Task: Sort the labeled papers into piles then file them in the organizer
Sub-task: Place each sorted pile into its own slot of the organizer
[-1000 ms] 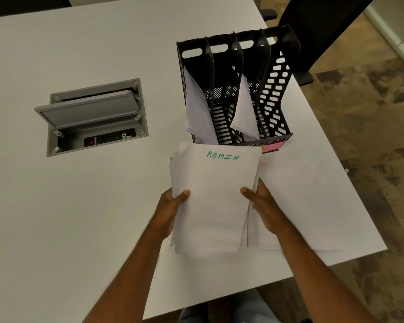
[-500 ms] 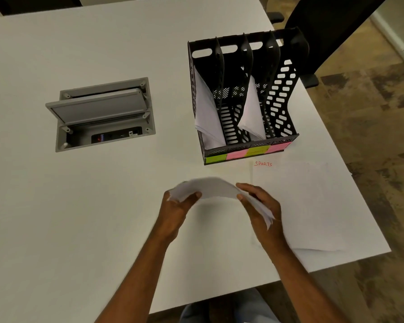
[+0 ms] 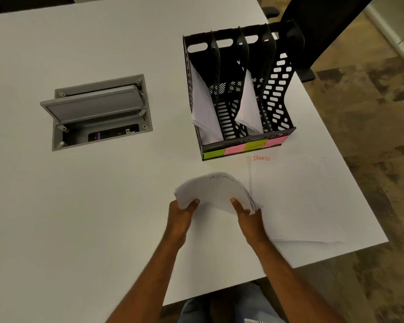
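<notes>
Both hands, left hand (image 3: 182,212) and right hand (image 3: 247,214), pinch the side edges of the bowed paper stack (image 3: 214,191) just above the table (image 3: 79,217) in front of the organizer (image 3: 239,89), and it looks light, floppy and slippery, so I'd keep gripping both long edges.

Between our hands we see a white paper stack (image 3: 216,191) with blurred green lettering. Beyond our fingertips stands a black organizer (image 3: 239,89) with slotted walls and a front strip of alternating green and pink labels (image 3: 244,148). Right of our right hand lies a white sheet (image 3: 301,197) lettered "SPORTS" in red.
</notes>
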Motion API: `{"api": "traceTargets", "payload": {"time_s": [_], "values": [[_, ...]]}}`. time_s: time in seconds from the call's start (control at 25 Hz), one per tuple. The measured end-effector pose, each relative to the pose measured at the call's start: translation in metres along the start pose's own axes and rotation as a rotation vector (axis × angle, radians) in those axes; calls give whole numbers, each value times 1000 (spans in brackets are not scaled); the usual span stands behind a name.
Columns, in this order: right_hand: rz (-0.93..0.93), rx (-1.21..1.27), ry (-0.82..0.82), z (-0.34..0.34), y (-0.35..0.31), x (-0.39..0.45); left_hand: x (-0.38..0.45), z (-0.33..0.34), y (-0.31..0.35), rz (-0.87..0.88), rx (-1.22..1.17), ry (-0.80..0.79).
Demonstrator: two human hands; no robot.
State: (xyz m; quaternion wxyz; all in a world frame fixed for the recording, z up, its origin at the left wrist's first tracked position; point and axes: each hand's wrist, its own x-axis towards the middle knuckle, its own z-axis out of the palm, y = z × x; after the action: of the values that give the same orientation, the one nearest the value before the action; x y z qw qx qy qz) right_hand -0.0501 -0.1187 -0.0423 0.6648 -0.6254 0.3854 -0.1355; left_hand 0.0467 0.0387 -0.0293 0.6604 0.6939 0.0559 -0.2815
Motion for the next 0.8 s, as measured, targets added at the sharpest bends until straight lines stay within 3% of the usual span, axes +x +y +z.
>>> {"api": "traceTargets", "payload": {"time_s": [0.52, 0.8], "values": [[112, -65, -17, -14, 24, 13, 14, 6, -20, -41, 28, 33], [61, -178, -13, -18, 27, 24, 22, 11, -28, -48, 35, 9]]}}
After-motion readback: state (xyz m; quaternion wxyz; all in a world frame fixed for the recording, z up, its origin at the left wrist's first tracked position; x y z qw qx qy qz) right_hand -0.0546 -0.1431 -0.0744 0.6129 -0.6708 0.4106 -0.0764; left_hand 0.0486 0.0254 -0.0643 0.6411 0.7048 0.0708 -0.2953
